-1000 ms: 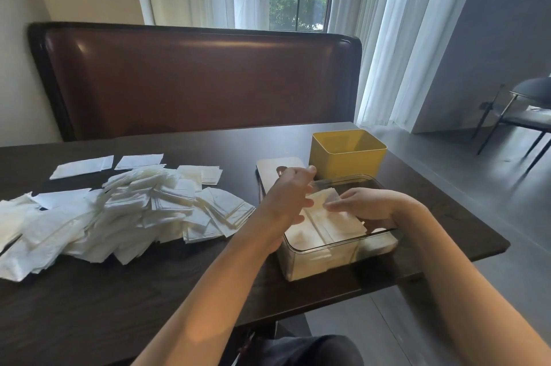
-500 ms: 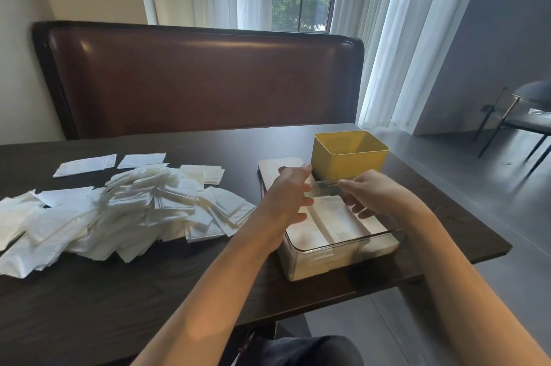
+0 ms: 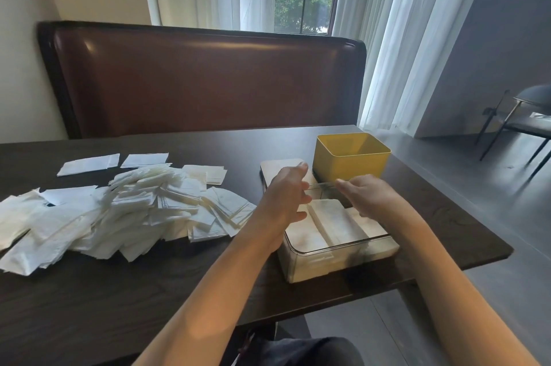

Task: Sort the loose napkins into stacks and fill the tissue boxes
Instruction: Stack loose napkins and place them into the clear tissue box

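Fingers (image 3: pixel 301 186) of the left hand (image 3: pixel 283 198) are loosely curled and a little apart above the left side of the clear box (image 3: pixel 337 249). They hold nothing that can be seen. The right hand (image 3: pixel 368 197) is above the far right part of the box, and its fingers reach toward the far rim. Whether they touch the rim is hard to tell, because the clear wall barely shows.

Folded white napkins (image 3: pixel 331 219) lie inside the clear box in about 3 rows. A big loose pile of napkins (image 3: pixel 128 210) sits on the dark table (image 3: pixel 149 291) to the left, with 2 flat ones apart at the back. A yellow box (image 3: pixel 351 157) stands open just behind the clear box. A pale flat lid (image 3: pixel 280 167) lies next to it, partly hidden by the left hand.

No words or labels can be read on anything. The pile is cut off at the left edge.
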A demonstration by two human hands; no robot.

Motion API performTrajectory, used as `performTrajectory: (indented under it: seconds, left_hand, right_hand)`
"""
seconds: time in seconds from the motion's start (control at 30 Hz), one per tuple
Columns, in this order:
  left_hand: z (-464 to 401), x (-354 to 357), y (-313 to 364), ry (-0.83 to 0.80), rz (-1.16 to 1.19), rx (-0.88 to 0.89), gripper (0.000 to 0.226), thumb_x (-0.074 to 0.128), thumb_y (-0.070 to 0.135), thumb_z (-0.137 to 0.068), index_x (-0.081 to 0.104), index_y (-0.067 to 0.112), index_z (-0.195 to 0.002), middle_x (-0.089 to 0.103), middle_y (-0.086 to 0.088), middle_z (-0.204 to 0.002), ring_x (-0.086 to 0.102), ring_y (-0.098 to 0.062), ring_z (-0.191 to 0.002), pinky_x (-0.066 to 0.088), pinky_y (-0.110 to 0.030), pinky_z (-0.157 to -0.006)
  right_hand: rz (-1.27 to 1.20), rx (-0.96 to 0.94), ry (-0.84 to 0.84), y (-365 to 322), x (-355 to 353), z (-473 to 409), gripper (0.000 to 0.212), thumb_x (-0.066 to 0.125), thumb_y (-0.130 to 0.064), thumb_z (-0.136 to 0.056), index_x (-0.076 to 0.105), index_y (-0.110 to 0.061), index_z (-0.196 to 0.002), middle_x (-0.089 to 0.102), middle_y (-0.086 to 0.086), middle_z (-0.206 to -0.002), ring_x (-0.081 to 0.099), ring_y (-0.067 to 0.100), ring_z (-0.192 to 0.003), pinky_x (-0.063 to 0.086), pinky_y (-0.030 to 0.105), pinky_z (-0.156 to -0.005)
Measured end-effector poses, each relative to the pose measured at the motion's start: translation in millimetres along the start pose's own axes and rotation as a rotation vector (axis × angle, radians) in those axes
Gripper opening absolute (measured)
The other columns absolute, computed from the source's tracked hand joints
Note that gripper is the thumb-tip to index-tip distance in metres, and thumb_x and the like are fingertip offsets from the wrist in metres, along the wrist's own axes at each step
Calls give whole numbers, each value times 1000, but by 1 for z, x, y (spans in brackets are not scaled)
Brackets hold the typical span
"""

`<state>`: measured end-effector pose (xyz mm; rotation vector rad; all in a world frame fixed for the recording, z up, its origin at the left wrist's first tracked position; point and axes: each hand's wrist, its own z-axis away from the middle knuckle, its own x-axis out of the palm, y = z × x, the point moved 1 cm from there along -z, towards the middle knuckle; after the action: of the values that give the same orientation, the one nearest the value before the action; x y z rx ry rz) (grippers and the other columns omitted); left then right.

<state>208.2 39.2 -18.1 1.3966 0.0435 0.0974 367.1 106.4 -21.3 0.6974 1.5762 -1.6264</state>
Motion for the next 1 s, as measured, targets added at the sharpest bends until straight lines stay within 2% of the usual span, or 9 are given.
performTrajectory:
  seconds: [0.07, 0.17, 0.27, 0.4, 0.57, 0.67, 0.77, 0.87, 1.0]
  left_hand:
    - [1, 0, 0, 0, 0, 6, 43, 35, 47, -106, 51, 19, -134, 59, -5, -126, 60, -22, -114, 49, -48, -104]
    - [0, -2, 0, 26, 13, 24, 43, 35, 47, -106, 53, 17, -132, 61, -7, -124, 63, -23, -112, 50, -48, -102]
    - [2, -4, 2, 41, 26, 30, 44, 36, 45, -106, 54, 14, -131, 62, -8, -123, 64, -25, -111, 50, -47, -102]
    - [6, -12, 6, 77, 54, 78, 41, 36, 42, -107, 54, 14, -131, 63, -9, -123, 63, -25, -111, 52, -43, -101]
    - [16, -39, 16, 200, 128, 205, 29, 39, 36, -106, 60, 19, -116, 67, -5, -115, 67, -22, -105, 55, -40, -92]
    - [26, -62, 22, 252, 165, 249, 29, 39, 35, -106, 60, 18, -119, 66, -4, -117, 67, -22, -105, 54, -39, -91]
    - [35, -91, 22, 328, 153, 251, 34, 35, 34, -107, 60, 17, -123, 66, -6, -121, 67, -22, -107, 54, -43, -96]
    - [46, -121, 16, 399, 154, 242, 34, 34, 36, -108, 63, 21, -118, 68, -4, -120, 67, -21, -108, 54, -42, -96]
    - [61, -161, 6, 496, 163, 222, 34, 34, 35, -108, 66, 22, -108, 71, -4, -113, 69, -19, -104, 55, -41, -94]
  right_hand:
    - [-118, -36, 63, -3, -2, -1, 52, 42, -43, -103, 67, 2, -103, 68, 21, -100, 62, 29, -81, 52, 43, -75]
    - [-396, 70, -186, -12, 5, 8, 48, 40, -45, -104, 66, -5, -105, 68, 17, -100, 64, 25, -79, 55, 37, -73]
    - [-323, 98, -278, -17, 16, 14, 50, 38, -49, -103, 64, -7, -105, 67, 15, -101, 62, 23, -77, 53, 34, -72]
    - [-402, -24, -150, -29, 12, 22, 45, 36, -44, -104, 65, -9, -99, 68, 14, -100, 63, 22, -79, 53, 31, -71]
    - [-649, -290, 70, -68, 22, 49, 34, 42, -31, -105, 69, -13, -94, 70, 7, -85, 63, 13, -68, 52, 26, -61]
    - [-744, -378, 147, -97, 34, 64, 28, 47, -26, -103, 71, -14, -96, 71, 2, -83, 66, 9, -67, 54, 21, -61]
    - [-778, -446, 145, -124, 53, 70, 23, 48, -26, -102, 69, -19, -95, 70, -3, -85, 69, 8, -76, 54, 17, -63]
    - [-796, -479, 106, -152, 79, 71, 22, 48, -27, -102, 63, -34, -88, 67, -16, -84, 67, 1, -84, 54, 13, -68]
    - [-832, -459, 42, -184, 118, 71, 19, 50, -26, -101, 67, -29, -94, 70, -12, -89, 68, 6, -88, 57, 26, -82]
